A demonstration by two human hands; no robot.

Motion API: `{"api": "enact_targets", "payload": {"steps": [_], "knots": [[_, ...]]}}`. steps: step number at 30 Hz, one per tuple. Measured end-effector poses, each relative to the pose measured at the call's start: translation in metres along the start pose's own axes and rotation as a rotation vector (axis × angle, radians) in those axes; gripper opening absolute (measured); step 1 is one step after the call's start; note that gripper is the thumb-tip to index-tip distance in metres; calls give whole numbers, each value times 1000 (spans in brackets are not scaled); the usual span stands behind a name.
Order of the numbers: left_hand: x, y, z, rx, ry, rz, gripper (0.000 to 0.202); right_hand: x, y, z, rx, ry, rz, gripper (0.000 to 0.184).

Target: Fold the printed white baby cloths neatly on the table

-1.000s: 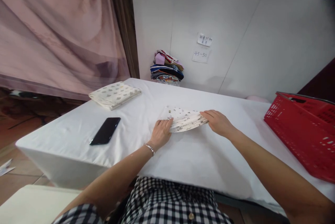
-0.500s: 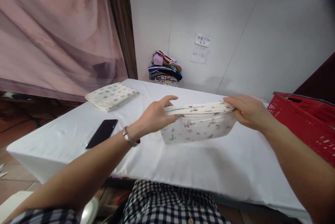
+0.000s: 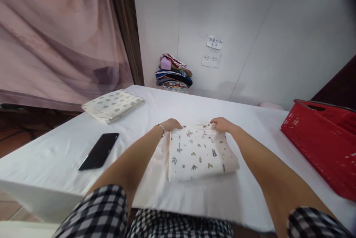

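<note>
A folded white cloth (image 3: 198, 152) with a small print of leaves and plants lies in front of me, its near edge toward my body. My left hand (image 3: 171, 124) grips its far left corner, thumb on top. Along the same far edge, toward the right, my right hand (image 3: 221, 124) pinches the fabric. The fingers under the cloth are partly hidden. Farther left on the table rests a second folded white cloth (image 3: 112, 105) with grey-green spots, and neither hand touches it.
A black phone (image 3: 99, 151) lies on the white-covered table (image 3: 52, 152), left of my left arm. The red basket (image 3: 319, 138) stands at the right edge. Behind the table rises a pile of folded clothes (image 3: 174, 73) against the wall, near paper notes (image 3: 210, 59).
Both hands have moved forward and closer together. The printed cloth, held up and sagging before, now lies spread lower with its patterned face upward.
</note>
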State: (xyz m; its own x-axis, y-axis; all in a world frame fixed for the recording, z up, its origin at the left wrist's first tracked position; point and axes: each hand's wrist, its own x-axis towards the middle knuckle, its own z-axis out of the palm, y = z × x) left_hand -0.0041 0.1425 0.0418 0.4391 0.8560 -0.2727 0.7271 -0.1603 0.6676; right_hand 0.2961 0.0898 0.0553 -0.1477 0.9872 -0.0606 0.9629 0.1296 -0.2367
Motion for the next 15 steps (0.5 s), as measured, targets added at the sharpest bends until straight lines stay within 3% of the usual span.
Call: {"api": "enact_targets", "payload": {"steps": [3,8,12,15], "knots": [[15,-15,5,-60,2,-31,33,19,12,12,40,-19,2,44],[35,-30,-2,-68,-17,17,41,47,29,20,153,-12,11,40],[43,-37,2,61,134,33,47,58,40,37,209,130,76,38],[35,-37,10,160,305,149,45,48,46,46,268,288,89,33]]}}
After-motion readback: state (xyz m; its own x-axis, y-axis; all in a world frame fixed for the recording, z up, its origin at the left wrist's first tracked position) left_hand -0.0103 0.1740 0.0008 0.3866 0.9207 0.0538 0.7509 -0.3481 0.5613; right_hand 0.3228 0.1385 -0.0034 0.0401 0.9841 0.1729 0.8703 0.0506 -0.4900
